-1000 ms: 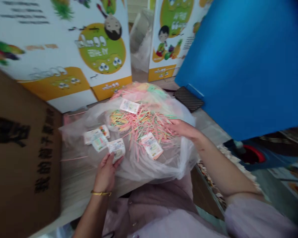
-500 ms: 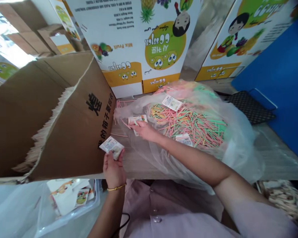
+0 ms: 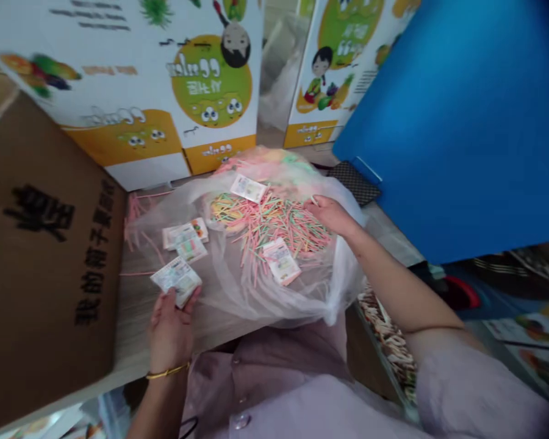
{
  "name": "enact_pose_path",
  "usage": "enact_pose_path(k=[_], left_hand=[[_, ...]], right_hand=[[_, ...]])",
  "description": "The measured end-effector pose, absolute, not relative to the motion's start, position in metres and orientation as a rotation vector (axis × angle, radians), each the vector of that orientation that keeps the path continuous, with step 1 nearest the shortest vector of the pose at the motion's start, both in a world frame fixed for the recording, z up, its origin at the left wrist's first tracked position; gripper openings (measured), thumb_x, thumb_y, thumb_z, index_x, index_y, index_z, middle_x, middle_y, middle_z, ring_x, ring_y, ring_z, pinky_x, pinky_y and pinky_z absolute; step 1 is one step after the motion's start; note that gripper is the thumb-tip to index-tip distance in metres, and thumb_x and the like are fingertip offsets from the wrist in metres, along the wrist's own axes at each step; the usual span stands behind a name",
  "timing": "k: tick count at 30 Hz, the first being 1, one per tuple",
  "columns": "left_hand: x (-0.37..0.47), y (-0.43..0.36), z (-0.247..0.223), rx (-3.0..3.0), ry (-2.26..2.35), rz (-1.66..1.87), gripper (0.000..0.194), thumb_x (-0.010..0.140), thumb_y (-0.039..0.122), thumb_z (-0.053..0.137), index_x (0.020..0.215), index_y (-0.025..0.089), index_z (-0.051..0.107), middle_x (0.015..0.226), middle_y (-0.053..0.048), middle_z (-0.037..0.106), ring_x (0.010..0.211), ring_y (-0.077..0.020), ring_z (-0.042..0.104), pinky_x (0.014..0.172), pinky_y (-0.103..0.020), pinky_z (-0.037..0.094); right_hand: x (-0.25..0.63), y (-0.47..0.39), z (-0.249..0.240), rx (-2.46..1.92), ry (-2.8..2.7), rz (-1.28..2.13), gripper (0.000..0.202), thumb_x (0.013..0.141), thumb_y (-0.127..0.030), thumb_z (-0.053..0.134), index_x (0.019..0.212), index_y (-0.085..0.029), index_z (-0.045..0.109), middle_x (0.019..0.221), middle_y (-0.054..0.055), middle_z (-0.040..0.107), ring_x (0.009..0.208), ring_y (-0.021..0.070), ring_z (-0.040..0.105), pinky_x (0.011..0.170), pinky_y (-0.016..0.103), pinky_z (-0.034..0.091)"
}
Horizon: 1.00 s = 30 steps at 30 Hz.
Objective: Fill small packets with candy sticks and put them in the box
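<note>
My left hand [image 3: 171, 326] pinches a small printed packet [image 3: 177, 280] by its lower edge, above the tabletop. Just beyond it lie another printed packet [image 3: 191, 247] and a packet with a fruit picture [image 3: 200, 228], overlapping. My right hand [image 3: 330, 214] is at the right side of a heap of thin pink, yellow and green candy sticks [image 3: 283, 222]. Its fingers are closed together, with a pale bit at the tips that I cannot make out. The heap spills from a clear plastic bag [image 3: 333, 292]. Two more packets rest there, an upper packet [image 3: 248, 188] and a lower packet [image 3: 281, 262].
A brown carton [image 3: 41, 292] stands at the left. Upside-down printed white cartons [image 3: 132, 73] line the back. A blue panel [image 3: 462, 140] rises at the right, beside a dark patterned item [image 3: 354, 183]. Below the table's right edge is a container of pale pieces [image 3: 388, 335].
The view has turned right. My right hand has left the packets beside the carton and moved right to the candy heap. My left hand still holds its packet.
</note>
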<state>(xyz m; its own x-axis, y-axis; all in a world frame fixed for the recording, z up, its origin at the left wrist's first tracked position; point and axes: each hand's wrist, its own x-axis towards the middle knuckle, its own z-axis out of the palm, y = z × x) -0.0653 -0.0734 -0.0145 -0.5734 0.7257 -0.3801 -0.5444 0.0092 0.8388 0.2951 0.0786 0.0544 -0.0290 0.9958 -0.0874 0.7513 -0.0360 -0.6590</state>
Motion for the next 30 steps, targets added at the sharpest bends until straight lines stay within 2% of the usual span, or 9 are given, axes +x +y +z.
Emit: enact_pose_path(k=[4,8,10,12,14,17,21,26,30], left_hand=[[-0.039,-0.066,-0.006,0.235,1.332,1.547,0.006,0.081,0.023,0.072,0.079,0.017,0.069,0.093,-0.001,0.075,0.094,-0.0186,0.07,0.091,-0.04,0.061],[-0.017,-0.067,0.003,0.27,1.325,1.438,0.009,0.08,0.026,0.074,0.082,0.018,0.071,0.093,-0.002,0.075,0.094,-0.0178,0.069,0.087,-0.035,0.062],[-0.013,-0.068,0.006,0.291,1.314,1.412,0.012,0.079,0.029,0.077,0.083,0.019,0.071,0.093,-0.002,0.075,0.094,-0.0175,0.069,0.088,-0.034,0.062],[-0.014,-0.069,0.006,0.315,1.314,1.398,0.016,0.076,0.031,0.08,0.081,0.019,0.071,0.093,-0.002,0.075,0.094,-0.0183,0.07,0.089,-0.035,0.062],[-0.018,-0.071,0.005,0.337,1.321,1.393,0.018,0.075,0.033,0.082,0.08,0.02,0.07,0.094,-0.002,0.075,0.096,-0.0197,0.07,0.089,-0.037,0.062],[-0.023,-0.074,0.002,0.333,1.344,1.384,0.02,0.074,0.036,0.082,0.08,0.021,0.07,0.095,-0.002,0.076,0.098,-0.0201,0.071,0.091,-0.037,0.061],[-0.022,-0.071,0.0,0.331,1.352,1.363,0.021,0.075,0.038,0.082,0.082,0.021,0.072,0.098,-0.002,0.078,0.098,-0.0201,0.071,0.092,-0.038,0.061],[-0.016,-0.064,-0.003,0.342,1.272,1.371,0.027,0.065,0.036,0.089,0.079,0.019,0.073,0.095,-0.003,0.078,0.096,-0.0212,0.072,0.085,-0.037,0.064],[-0.013,-0.057,-0.002,0.349,1.261,1.321,0.033,0.062,0.037,0.091,0.083,0.017,0.076,0.1,-0.006,0.078,0.098,-0.0228,0.072,0.087,-0.038,0.064]], right_hand=[[0.305,0.063,0.047,-2.143,-2.154,0.542,0.03,0.101,-0.041,0.05,0.094,-0.017,0.067,0.093,0.008,0.072,0.08,0.021,0.063,0.067,0.027,0.039],[0.275,0.057,0.03,-2.298,-2.265,0.416,0.051,0.097,-0.059,0.056,0.117,-0.014,0.065,0.112,0.019,0.074,0.1,0.0312,0.069,0.075,0.032,0.046],[0.266,0.062,0.025,-2.301,-2.286,0.505,0.054,0.094,-0.058,0.062,0.12,-0.011,0.065,0.113,0.022,0.073,0.105,0.0339,0.069,0.078,0.033,0.047],[0.268,0.071,0.022,-2.248,-2.303,0.63,0.041,0.094,-0.048,0.064,0.113,-0.012,0.068,0.112,0.021,0.074,0.104,0.0328,0.069,0.079,0.032,0.047],[0.276,0.079,0.022,-2.187,-2.292,0.687,0.026,0.097,-0.037,0.058,0.104,-0.015,0.07,0.112,0.017,0.075,0.101,0.0291,0.069,0.079,0.03,0.047],[0.295,0.087,0.023,-2.117,-2.217,0.703,0.029,0.103,-0.029,0.043,0.107,-0.017,0.068,0.112,0.011,0.075,0.097,0.0234,0.068,0.079,0.028,0.047],[0.312,0.086,0.024,-1.984,-2.125,0.78,0.037,0.108,-0.034,0.032,0.107,-0.019,0.066,0.105,0.006,0.075,0.091,0.0197,0.066,0.078,0.027,0.048],[0.316,0.084,0.022,-1.845,-1.915,0.932,0.046,0.108,-0.046,0.031,0.087,-0.02,0.062,0.075,0.005,0.066,0.071,0.0209,0.059,0.07,0.031,0.046],[0.297,0.087,0.019,-1.76,-1.921,0.843,0.039,0.109,-0.042,0.031,0.095,-0.021,0.06,0.085,0.005,0.067,0.08,0.0192,0.059,0.076,0.028,0.044]])
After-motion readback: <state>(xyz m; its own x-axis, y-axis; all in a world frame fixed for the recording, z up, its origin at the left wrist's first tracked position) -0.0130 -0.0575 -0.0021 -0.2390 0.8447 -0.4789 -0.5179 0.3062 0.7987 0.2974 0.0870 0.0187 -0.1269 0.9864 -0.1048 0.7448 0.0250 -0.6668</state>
